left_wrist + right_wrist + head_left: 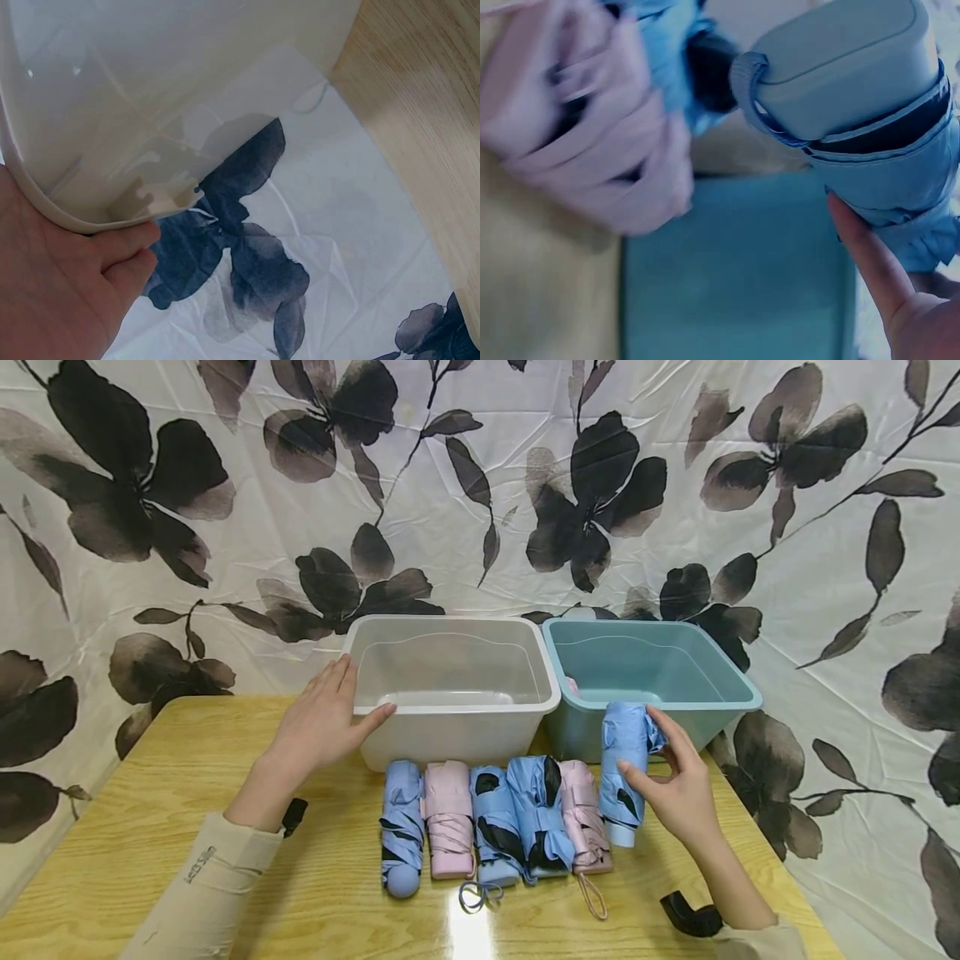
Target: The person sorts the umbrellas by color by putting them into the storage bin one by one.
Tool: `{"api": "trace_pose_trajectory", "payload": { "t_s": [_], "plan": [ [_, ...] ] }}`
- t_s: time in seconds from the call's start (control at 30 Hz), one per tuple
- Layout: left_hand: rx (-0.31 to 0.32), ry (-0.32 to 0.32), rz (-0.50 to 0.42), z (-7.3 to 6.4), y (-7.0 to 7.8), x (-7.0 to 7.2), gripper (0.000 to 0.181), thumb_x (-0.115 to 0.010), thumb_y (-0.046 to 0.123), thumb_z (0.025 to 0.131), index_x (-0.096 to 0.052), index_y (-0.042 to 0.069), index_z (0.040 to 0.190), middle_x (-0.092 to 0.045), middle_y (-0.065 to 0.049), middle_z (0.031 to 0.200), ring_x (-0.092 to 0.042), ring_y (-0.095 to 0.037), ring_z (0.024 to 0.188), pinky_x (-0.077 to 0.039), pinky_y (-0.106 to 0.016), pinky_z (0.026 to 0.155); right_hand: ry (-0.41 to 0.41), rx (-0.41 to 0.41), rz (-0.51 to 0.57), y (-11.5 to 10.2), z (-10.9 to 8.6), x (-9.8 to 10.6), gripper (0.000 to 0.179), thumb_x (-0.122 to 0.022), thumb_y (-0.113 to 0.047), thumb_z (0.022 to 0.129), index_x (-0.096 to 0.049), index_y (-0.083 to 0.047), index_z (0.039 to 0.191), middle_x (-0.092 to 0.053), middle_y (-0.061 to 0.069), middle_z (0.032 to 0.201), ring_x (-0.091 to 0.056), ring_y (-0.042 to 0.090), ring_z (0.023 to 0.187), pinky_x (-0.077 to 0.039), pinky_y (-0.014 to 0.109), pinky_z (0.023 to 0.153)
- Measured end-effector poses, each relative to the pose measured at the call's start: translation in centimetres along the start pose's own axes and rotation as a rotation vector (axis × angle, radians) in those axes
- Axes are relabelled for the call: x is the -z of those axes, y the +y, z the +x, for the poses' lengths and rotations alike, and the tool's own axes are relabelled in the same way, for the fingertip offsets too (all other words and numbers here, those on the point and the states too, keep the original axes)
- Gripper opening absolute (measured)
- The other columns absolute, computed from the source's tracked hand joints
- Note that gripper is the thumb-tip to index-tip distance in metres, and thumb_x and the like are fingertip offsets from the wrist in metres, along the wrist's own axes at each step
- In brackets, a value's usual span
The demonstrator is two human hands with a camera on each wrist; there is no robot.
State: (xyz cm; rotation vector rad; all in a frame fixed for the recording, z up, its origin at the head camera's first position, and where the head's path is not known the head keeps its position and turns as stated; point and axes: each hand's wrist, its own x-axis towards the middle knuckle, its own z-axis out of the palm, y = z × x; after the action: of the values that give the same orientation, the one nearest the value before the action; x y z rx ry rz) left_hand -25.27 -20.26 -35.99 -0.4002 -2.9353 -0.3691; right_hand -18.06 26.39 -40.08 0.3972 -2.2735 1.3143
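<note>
My right hand holds a folded blue umbrella between thumb and fingers, upright at the front of the teal bin. In the right wrist view the thumb presses its fabric, and the umbrella's pale blue end with a strap loop faces the camera. My left hand rests against the left front corner of the white bin, its fingers straight along the side and thumb by the front rim. In the left wrist view the hand touches the bin's rim from outside.
Several folded umbrellas lie side by side before the bins, among them a blue one, a pink one and another pink one. Something pink shows inside the teal bin. A floral cloth hangs behind the wooden table.
</note>
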Motion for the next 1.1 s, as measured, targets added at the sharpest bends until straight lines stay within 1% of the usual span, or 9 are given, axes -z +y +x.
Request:
{"api": "trace_pose_trajectory", "payload": {
  "t_s": [0.17, 0.3, 0.43, 0.53, 0.77, 0.87, 0.93, 1.0, 1.1],
  "plan": [
    [-0.002, 0.004, -0.002, 0.0, 0.0, 0.0, 0.107, -0.039, 0.072, 0.102, -0.015, -0.016, 0.159, -0.013, -0.035, 0.167, -0.012, -0.049, 0.156, -0.015, -0.059, 0.127, 0.05, -0.002, 0.107, -2.2, 2.0, -1.0, 0.081, -0.076, 0.007, 0.089, -0.043, -0.014, 0.16, -0.043, 0.01, 0.157, -0.059, 0.008, 0.107, -0.057, 0.013, 0.068],
    [-0.002, -0.004, -0.002, 0.1, 0.1, 0.0, 0.107, -0.038, 0.072, 0.102, -0.014, -0.016, 0.159, -0.012, -0.035, 0.167, -0.012, -0.049, 0.156, -0.014, -0.059, 0.127, 0.09, 0.009, 0.173, -3.3, 3.7, -2.0, 0.081, -0.076, 0.007, 0.089, -0.043, -0.016, 0.16, -0.041, 0.004, 0.159, -0.059, 0.014, 0.109, -0.056, 0.013, 0.068],
    [0.0, -0.007, 0.001, 0.1, 0.1, -0.1, 0.107, -0.037, 0.072, 0.103, -0.014, -0.016, 0.159, -0.012, -0.034, 0.168, -0.011, -0.049, 0.156, -0.015, -0.059, 0.127, 0.112, 0.063, 0.213, -4.0, 5.5, -3.2, 0.08, -0.076, 0.008, 0.088, -0.045, -0.014, 0.159, -0.042, 0.005, 0.158, -0.057, 0.017, 0.11, -0.057, 0.013, 0.068],
    [0.001, -0.003, 0.002, 0.1, 0.1, 0.0, 0.106, -0.038, 0.071, 0.103, -0.015, -0.016, 0.159, -0.012, -0.034, 0.167, -0.012, -0.049, 0.156, -0.015, -0.059, 0.127, 0.112, 0.108, 0.238, -4.6, 6.7, -4.1, 0.079, -0.077, 0.007, 0.088, -0.045, -0.011, 0.158, -0.042, 0.008, 0.158, -0.056, 0.019, 0.109, -0.058, 0.014, 0.068],
    [-0.009, 0.009, -0.001, 0.2, 0.1, 0.1, 0.105, -0.04, 0.07, 0.103, -0.016, -0.016, 0.159, -0.014, -0.035, 0.167, -0.013, -0.049, 0.156, -0.015, -0.059, 0.127, 0.106, 0.133, 0.264, -5.7, 9.4, -6.1, 0.08, -0.079, 0.002, 0.089, -0.043, -0.012, 0.159, -0.041, 0.007, 0.158, -0.056, 0.019, 0.107, -0.056, 0.015, 0.066],
    [-0.008, 0.009, 0.003, 0.2, 0.1, 0.1, 0.105, -0.04, 0.07, 0.103, -0.016, -0.016, 0.158, -0.014, -0.035, 0.167, -0.013, -0.049, 0.156, -0.015, -0.059, 0.127, 0.098, 0.151, 0.264, -6.1, 10.6, -7.1, 0.079, -0.079, 0.0, 0.089, -0.043, -0.009, 0.159, -0.043, 0.011, 0.157, -0.056, 0.02, 0.108, -0.055, 0.016, 0.072],
    [-0.005, 0.007, 0.002, 0.1, 0.1, 0.1, 0.105, -0.04, 0.07, 0.103, -0.015, -0.016, 0.158, -0.014, -0.035, 0.167, -0.013, -0.049, 0.156, -0.015, -0.059, 0.127, 0.081, 0.139, 0.27, -6.3, 11.4, -7.8, 0.078, -0.078, -0.002, 0.09, -0.043, -0.009, 0.159, -0.043, 0.011, 0.157, -0.057, 0.021, 0.108, -0.054, 0.019, 0.077],
    [-0.003, 0.008, 0.001, 0.1, 0.1, 0.1, 0.105, -0.04, 0.07, 0.103, -0.015, -0.016, 0.158, -0.014, -0.035, 0.167, -0.013, -0.049, 0.156, -0.015, -0.06, 0.127, 0.062, 0.114, 0.281, -6.5, 12.3, -8.5, 0.078, -0.079, -0.004, 0.09, -0.042, -0.01, 0.159, -0.042, 0.01, 0.158, -0.058, 0.023, 0.109, -0.052, 0.022, 0.085],
    [-0.003, 0.011, 0.0, 0.0, 0.1, 0.0, 0.105, -0.04, 0.07, 0.103, -0.016, -0.016, 0.158, -0.014, -0.035, 0.167, -0.013, -0.049, 0.156, -0.015, -0.059, 0.127, 0.018, 0.058, 0.29, -6.8, 13.6, -9.5, 0.078, -0.079, -0.009, 0.091, -0.041, -0.015, 0.16, -0.039, 0.007, 0.161, -0.06, 0.026, 0.109, -0.052, 0.026, 0.086]
  ]
}}
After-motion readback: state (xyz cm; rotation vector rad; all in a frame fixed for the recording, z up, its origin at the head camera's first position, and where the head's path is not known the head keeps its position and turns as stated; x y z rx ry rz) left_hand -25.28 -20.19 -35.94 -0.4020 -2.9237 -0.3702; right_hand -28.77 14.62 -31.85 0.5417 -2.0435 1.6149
